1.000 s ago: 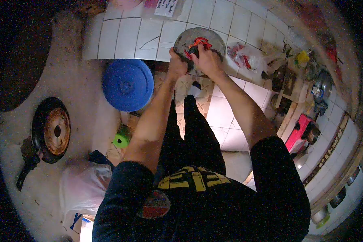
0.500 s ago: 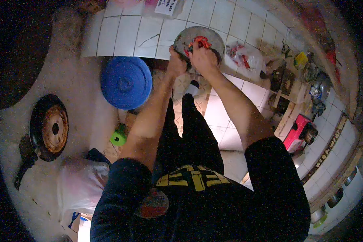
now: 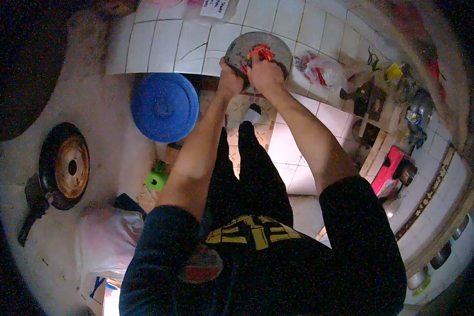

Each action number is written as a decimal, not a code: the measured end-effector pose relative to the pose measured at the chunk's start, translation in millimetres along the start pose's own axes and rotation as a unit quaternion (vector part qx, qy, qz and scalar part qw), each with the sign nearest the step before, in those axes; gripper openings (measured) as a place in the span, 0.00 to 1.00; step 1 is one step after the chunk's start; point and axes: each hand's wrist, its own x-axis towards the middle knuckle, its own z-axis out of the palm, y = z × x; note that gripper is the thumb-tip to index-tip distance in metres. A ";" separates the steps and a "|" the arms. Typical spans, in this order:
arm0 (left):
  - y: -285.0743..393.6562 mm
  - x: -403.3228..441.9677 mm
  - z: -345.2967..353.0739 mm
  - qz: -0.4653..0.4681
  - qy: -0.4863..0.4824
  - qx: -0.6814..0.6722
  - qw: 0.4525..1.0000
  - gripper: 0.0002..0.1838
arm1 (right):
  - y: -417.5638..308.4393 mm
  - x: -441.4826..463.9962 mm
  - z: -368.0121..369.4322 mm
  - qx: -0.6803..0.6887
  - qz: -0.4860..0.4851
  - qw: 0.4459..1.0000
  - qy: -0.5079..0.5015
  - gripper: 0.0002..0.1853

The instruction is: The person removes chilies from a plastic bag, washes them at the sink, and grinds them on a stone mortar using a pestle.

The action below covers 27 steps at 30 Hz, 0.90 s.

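A round grey stone mortar [image 3: 280, 47], shallow like a plate, stands at the front edge of the white tiled counter. My left hand [image 3: 230, 80] grips its near left rim, fingers closed. Over the mortar, my right hand [image 3: 267, 76] is closed on red chilies [image 3: 263, 52], some of which stick out past the fingertips. A little more red shows between my two hands. My own fingers partly hide the chilies and the near side of the mortar.
Right of the mortar lies a clear plastic bag [image 3: 321, 71] with red chilies. A blue lid [image 3: 165, 108] is below the counter on the left. A frying pan [image 3: 64, 166] hangs on the left wall. A labelled packet [image 3: 214, 8] lies at the back.
Both hands stay at the mortar, with my right hand's fingers shifting only slightly at the chilies. The view has tilted a little.
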 end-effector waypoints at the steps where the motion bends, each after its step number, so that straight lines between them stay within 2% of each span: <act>1: 3.9 -2.2 -2.5 -0.005 0.000 -0.002 1.000 0.41 | -2.9 -2.6 -1.4 0.006 0.036 0.999 0.025 0.24; 5: -4.2 -1.1 -5.1 -0.007 -0.015 0.043 0.999 0.40 | 1.0 -1.0 -2.9 0.089 0.041 0.995 0.022 0.25; 8: -41.5 9.0 6.5 -0.018 -0.016 0.047 0.999 0.39 | -3.7 -3.8 -0.1 0.125 0.099 0.985 0.059 0.26; 11: -65.8 16.0 15.9 -0.004 -0.016 0.038 0.999 0.39 | 3.8 -7.6 -2.7 0.084 0.056 0.995 0.013 0.27; 13: -76.1 21.2 16.6 0.027 -0.011 0.023 0.999 0.39 | 19.6 -4.3 -5.9 0.018 -0.052 0.998 0.001 0.28; 14: -82.1 23.2 16.7 0.041 -0.010 0.015 0.999 0.39 | 23.8 -1.5 -5.4 0.019 -0.051 0.999 0.000 0.28; 16: -72.1 21.5 14.7 0.058 -0.010 0.007 0.998 0.39 | 34.7 3.2 1.6 0.090 -0.019 0.994 0.065 0.28; 17: -64.8 19.1 14.0 0.020 -0.010 -0.005 1.000 0.39 | 38.8 6.8 8.1 0.090 -0.019 0.994 0.065 0.28; 19: -46.0 13.6 10.2 -0.021 -0.007 -0.018 1.000 0.39 | 41.9 10.9 18.9 0.093 -0.002 0.984 0.153 0.28; 20: -39.0 11.3 6.7 -0.022 -0.024 -0.001 0.999 0.40 | 40.8 11.5 17.1 0.093 -0.003 0.984 0.152 0.28; 22: -43.0 13.7 4.9 -0.024 -0.040 0.015 0.999 0.40 | 21.7 3.1 -10.3 0.080 -0.014 0.994 0.067 0.27; 25: -37.9 18.5 4.8 -0.053 -0.066 -0.109 0.990 0.42 | 13.9 15.3 -4.3 0.023 -0.046 0.997 0.063 0.24; 27: -17.0 3.0 -1.9 -0.067 -0.036 0.008 0.997 0.44 | 9.1 19.1 5.3 0.002 -0.052 0.997 0.058 0.22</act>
